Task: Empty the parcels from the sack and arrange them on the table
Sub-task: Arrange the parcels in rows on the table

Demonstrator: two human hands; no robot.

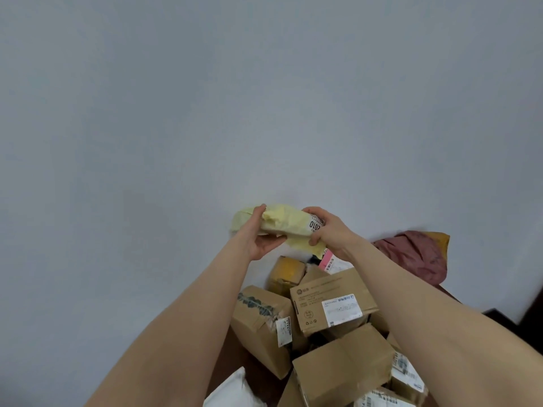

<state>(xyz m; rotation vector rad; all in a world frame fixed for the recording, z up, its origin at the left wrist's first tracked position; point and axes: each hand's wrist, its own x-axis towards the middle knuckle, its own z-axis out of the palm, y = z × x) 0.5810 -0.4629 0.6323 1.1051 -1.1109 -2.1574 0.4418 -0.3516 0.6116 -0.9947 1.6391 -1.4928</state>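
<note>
– What does the room look like?
– Mostly a bare, pale grey-blue wall (205,98) that fills the whole upper part of the frame and runs down the left side.
– And the surface below?
– Only slivers show: a dark brown surface (249,370) between the boxes at the bottom, and a dark edge (499,317) at the right. Whether that is the table, I cannot tell.
– Where is the parcel?
– A pale yellow mailer parcel (282,223) is held up in front of the wall at centre frame, above the heap. The left hand (258,239) grips its crumpled middle, thumb on top and fingers curled beneath. The right hand (329,230) grips the end with the printed label, fingers curled round it.
– And the heap?
– It sits bottom centre, crowded together. A labelled cardboard box (332,301) leans on a taped cardboard box (261,321), and a large plain cardboard box (343,365) is below them. A small yellow-taped box (286,273) sits behind. A white mailer bag (232,392) lies at the bottom edge. A dusky pink bag (417,257) lies against the wall at the right.
</note>
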